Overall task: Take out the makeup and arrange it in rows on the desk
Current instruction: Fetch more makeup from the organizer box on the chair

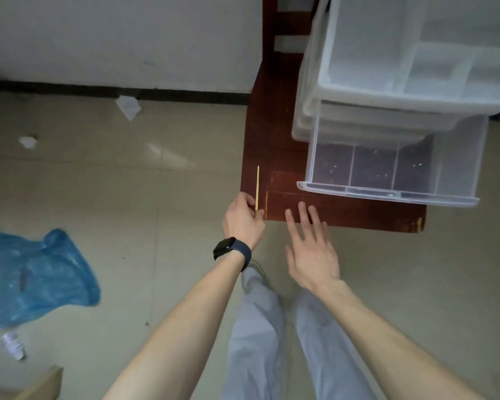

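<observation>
Left hand pinches a thin yellow stick at the table's front-left corner. A second yellow stick lies just beside it at the front edge. Right hand is empty, fingers spread, over the front edge. The clear drawer is pulled out.

Two hands, one held stick — one drawer unit, one watch

Plain room, prob. home/dorm bedrm w/ small desk.
Beige tile floor, white wall w/ dark baseboard far; dark-red wood desk right w/ clear plastic drawer unit on it; paper scraps, blue plastic bag on floor left; pale wood furniture corner near left.
</observation>
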The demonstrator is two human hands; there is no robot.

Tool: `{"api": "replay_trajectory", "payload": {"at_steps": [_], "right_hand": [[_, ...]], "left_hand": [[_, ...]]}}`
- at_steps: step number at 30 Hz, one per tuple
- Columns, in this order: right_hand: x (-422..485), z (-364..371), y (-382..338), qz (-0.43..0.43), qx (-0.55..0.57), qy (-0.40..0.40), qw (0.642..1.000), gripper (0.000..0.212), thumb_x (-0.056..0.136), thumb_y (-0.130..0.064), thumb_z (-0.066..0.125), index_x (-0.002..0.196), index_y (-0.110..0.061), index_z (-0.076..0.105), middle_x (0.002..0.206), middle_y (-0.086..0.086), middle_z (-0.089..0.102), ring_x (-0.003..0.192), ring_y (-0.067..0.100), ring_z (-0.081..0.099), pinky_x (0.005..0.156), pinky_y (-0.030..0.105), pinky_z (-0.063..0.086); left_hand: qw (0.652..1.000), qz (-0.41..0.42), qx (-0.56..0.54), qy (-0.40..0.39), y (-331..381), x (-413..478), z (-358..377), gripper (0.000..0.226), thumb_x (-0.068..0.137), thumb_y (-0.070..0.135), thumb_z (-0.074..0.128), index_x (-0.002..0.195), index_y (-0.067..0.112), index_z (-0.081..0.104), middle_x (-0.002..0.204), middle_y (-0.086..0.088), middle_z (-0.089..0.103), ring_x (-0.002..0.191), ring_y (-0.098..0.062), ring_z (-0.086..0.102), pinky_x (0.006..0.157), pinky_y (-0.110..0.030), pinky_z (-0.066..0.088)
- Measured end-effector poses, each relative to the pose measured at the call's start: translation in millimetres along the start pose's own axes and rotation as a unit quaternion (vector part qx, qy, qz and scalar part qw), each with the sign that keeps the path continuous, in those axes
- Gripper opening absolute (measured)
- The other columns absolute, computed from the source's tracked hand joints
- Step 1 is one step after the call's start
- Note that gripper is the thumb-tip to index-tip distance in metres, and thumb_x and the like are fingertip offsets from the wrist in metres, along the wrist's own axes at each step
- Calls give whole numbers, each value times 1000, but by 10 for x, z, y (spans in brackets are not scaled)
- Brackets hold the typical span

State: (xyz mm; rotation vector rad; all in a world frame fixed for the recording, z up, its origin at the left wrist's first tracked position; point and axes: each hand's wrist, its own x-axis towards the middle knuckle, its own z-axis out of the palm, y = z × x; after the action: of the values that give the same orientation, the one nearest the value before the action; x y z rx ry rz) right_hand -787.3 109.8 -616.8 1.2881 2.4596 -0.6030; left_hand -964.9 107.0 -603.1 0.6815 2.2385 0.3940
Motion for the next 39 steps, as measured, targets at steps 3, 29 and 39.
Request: {"api": "replay_trajectory", "payload": {"at_steps": [3,29,39], "right_hand": [[4,1,44,-10,-2,-11,1000,90,89,-28,61,161,-18,9,168,12,-4,155,32,-4,123,51,16],[-255,-2190,332,408,859,93,295,48,108,-28,41,152,-10,33,147,22,49,125,40,57,103,47,46],[-119,-2476,532,389,880,73,264,47,105,-20,44,150,-9,38,146,23,49,129,40,54,100,45,44]], "left_hand": [[1000,12,1,17,-19,-39,28,23,87,30,70,101,21,54,82,4,57,79,-18,56,72,-34,44],[834,406,374,-7,2175,-352,-1060,75,99,51,36,159,25,0,165,2,-8,153,-23,-7,124,-47,0],[864,357,349,-58,2296,-335,-989,64,105,41,30,159,26,0,167,0,6,154,-22,3,123,-44,2]]}}
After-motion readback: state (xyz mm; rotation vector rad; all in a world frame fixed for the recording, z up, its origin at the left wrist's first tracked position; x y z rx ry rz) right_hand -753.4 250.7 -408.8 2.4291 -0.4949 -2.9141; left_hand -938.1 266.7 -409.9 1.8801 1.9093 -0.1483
